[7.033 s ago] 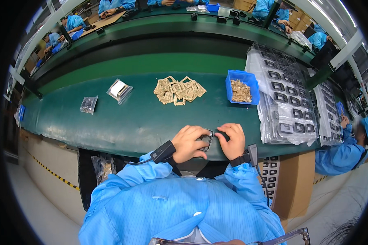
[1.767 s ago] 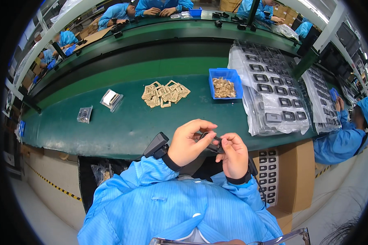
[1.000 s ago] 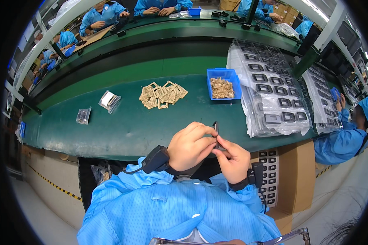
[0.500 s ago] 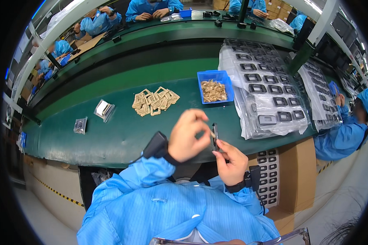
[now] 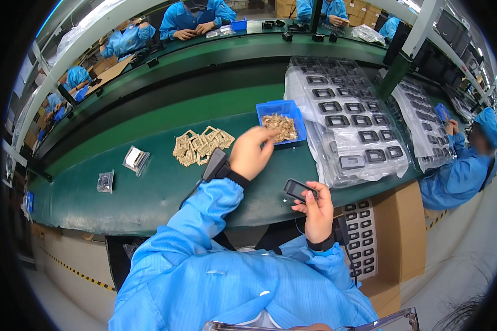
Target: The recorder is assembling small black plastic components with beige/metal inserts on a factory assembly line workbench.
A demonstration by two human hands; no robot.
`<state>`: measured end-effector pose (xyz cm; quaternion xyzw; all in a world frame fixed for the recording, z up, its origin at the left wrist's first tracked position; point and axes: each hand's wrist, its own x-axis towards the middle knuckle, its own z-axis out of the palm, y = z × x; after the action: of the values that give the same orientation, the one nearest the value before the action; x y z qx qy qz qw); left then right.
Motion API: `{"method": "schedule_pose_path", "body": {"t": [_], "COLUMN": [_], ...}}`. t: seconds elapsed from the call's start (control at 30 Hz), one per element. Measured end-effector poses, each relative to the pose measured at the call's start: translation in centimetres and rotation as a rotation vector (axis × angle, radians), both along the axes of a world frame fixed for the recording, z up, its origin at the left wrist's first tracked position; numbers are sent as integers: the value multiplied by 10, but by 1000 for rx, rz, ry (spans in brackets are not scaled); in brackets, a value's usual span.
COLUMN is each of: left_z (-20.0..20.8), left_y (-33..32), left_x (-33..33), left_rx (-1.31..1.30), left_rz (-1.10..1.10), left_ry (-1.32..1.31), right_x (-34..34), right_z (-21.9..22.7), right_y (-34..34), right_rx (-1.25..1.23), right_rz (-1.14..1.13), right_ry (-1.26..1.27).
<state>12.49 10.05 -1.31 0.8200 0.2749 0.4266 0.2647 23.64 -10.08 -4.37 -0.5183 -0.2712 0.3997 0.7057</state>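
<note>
My left hand [image 5: 253,153] reaches to the near side of a blue plastic bin [image 5: 298,122], its index finger stretched over the small crumpled tan pieces [image 5: 281,126] inside. The thumb stands apart from that finger; whether anything small sits at the fingertips is hard to make out. Over the table's near edge, my right hand [image 5: 316,212] pinches a small black rectangular frame with rounded corners [image 5: 296,190], its dark grey inner face turned up. Left of the bin lies a loose pile of thin tan rectangular frames [image 5: 200,147].
Plastic trays of similar black frames [image 5: 337,121] stand right of the bin. Two small clear bags [image 5: 136,159] lie at left. Below the right table edge is an open cardboard box [image 5: 395,237] with more frames. A co-worker [image 5: 461,165] sits at right; others work across the bench.
My left hand has moved away from the black frame, up to the blue bin. My right hand has tilted the frame from edge-on to face-up. The view has shifted slightly.
</note>
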Motion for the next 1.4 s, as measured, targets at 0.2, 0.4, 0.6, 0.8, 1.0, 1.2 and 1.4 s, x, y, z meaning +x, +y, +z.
{"method": "schedule_pose_path", "body": {"t": [0.2, 0.4, 0.6, 0.8, 1.0, 1.2, 1.4], "left_z": [16, 27, 31, 18, 27, 29, 32], "left_y": [-56, -96, -101, -106, -102, -100, -101], "left_x": [-19, -48, -62, -71, -74, -76, -74], "left_rx": [-734, -782, -635, -541, 79, 55, 42], "left_rz": [-421, -349, -347, -290, -256, -189, -192], "left_ry": [-109, -200, -174, -193, -19, 63, 168], "right_x": [-10, -26, -41, -48, -48, -46, -43], "right_z": [11, 27, 32, 32, 34, 37, 31], "right_y": [4, -1, -3, -3, -5, -7, -12], "right_rx": [135, 149, 228, 152, 38, 106, 109], "right_rz": [53, 43, -33, -1, 54, 139, 211], "right_ry": [120, -61, -314, -246, -270, 82, 120]}}
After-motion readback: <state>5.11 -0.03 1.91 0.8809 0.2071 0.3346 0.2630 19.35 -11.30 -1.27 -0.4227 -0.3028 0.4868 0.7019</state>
